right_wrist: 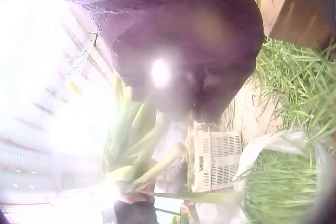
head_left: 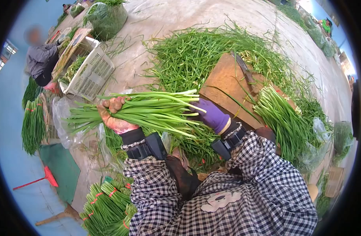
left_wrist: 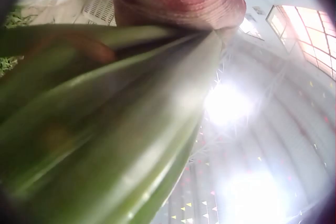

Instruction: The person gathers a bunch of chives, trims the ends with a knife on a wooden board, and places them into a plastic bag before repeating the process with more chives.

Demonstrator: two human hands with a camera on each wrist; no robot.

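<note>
A loose bunch of garlic chives (head_left: pixel 160 112) lies crosswise in front of the body, its pale stem ends to the right and its leaves to the left. My bare left hand (head_left: pixel 116 115) grips it around the leafy part, fingers curled over the top. In the left wrist view, broad green leaves (left_wrist: pixel 115 119) fill much of the picture below the wrist. My right hand (head_left: pixel 212 115), in a purple glove, is at the stem ends with its fingers curled round some of them. The glove (right_wrist: pixel 184 45) hides most of its fingertips in the right wrist view.
Loose chives (head_left: pixel 184 55) form a pile ahead. A brown board (head_left: pixel 219 82) carries a knife (head_left: pixel 243 69), with a trimmed bundle (head_left: pixel 278 114) beside it. Banded bundles (head_left: pixel 105 206) lie lower left. A white crate (head_left: pixel 92 72) stands left, near a seated person (head_left: pixel 41 59).
</note>
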